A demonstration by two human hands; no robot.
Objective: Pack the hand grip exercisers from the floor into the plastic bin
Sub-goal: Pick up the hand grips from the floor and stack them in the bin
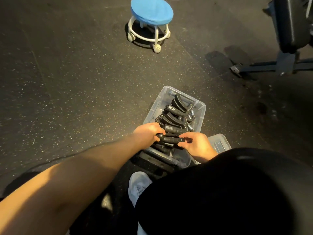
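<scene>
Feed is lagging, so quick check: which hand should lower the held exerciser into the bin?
Left, probably. The left hand curls round one end of the exerciser, over the bin; the right hand only pinches the other end near the rim.

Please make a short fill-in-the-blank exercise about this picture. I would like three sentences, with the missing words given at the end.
1. The left hand and the right hand hold ____ hand grip exerciser between them.
2. The packed exercisers lying in the plastic bin are ____ in colour.
3. The seat of the stool farther away is ____ in colour.

Missing words: one; black; blue.
</scene>
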